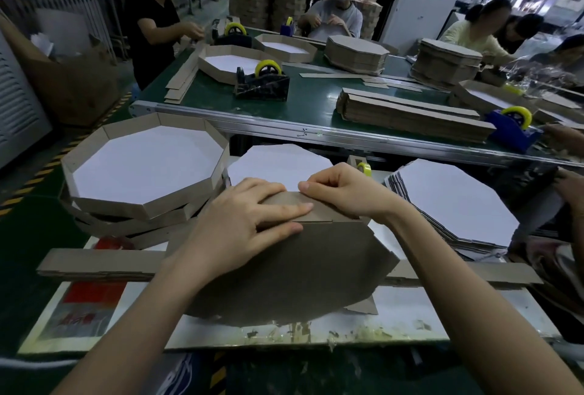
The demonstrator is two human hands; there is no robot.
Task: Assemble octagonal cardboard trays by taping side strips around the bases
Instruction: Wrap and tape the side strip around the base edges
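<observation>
Lying brown side up across the middle of the board [426, 312]: octagonal base [284, 271]. Pressed flat along its far edge: left hand [249, 221], fingers straight, tips on the side strip [322, 209]. Pinching that strip's top edge, fingers curled: right hand [344, 192]. Stacked at the far left corner: finished trays [145, 202].

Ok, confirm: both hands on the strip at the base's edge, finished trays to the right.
No: the head view shows the trays to the left. Left hand and right hand are on the strip at the edge of the base.
</observation>
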